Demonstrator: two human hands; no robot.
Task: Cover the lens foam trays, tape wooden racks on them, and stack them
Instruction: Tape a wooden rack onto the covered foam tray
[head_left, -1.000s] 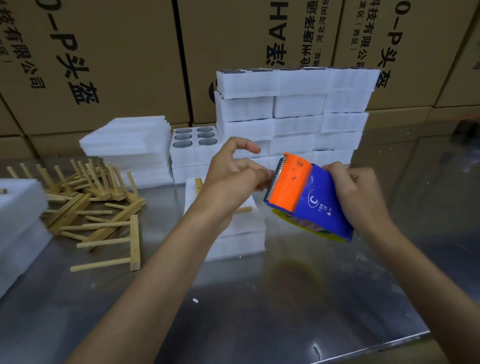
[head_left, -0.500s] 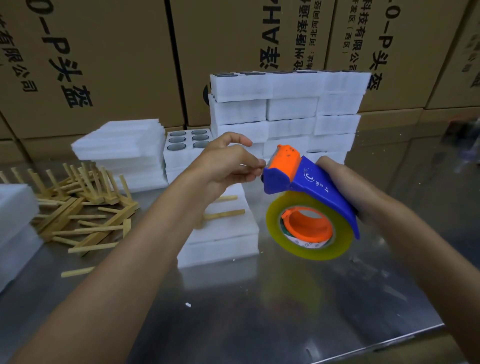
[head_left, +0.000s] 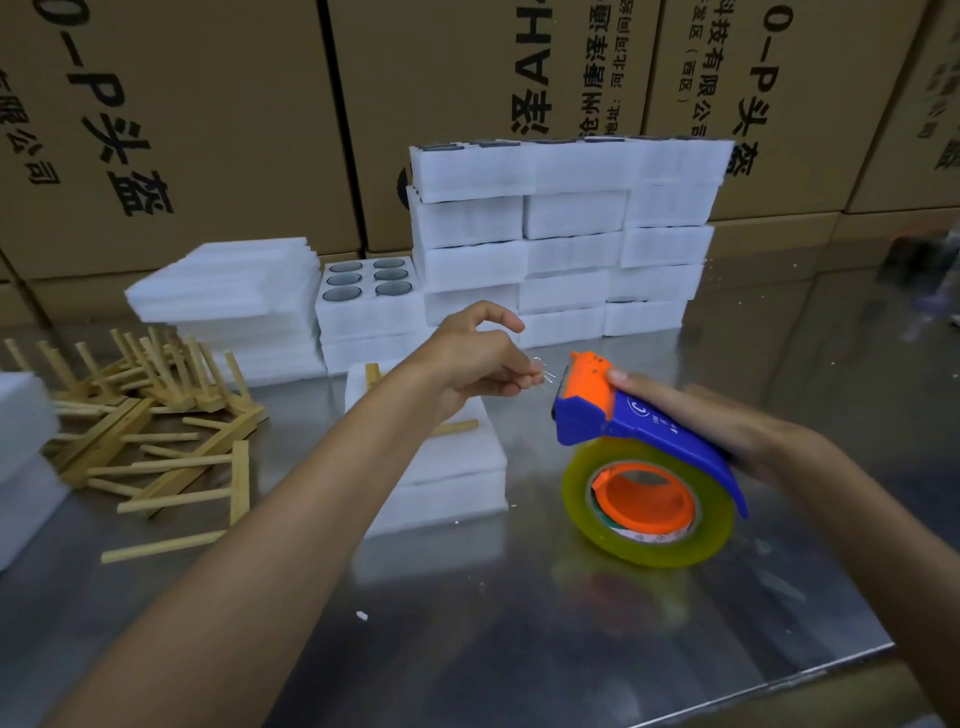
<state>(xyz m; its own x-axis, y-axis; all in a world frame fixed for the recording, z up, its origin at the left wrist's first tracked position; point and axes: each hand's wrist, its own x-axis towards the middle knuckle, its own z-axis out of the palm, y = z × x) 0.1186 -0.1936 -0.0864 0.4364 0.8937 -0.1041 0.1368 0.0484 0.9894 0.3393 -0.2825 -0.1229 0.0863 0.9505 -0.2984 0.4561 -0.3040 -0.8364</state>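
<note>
My right hand grips a blue and orange tape dispenser with a yellowish tape roll, held above the metal table. My left hand pinches the clear tape end just left of the dispenser's cutter. Beneath my left forearm lies a covered white foam tray with a wooden rack on top, mostly hidden by the arm. An open lens tray showing dark round lenses stands behind it.
A wall of stacked white foam trays rises at the back centre. A pile of foam covers sits at back left, loose wooden racks lie at left, more foam at the far left edge. Cardboard boxes line the back.
The dispenser has turned from cutter-up to roll-down and dropped slightly to the right. My left hand now pulls the tape end out from the cutter.
</note>
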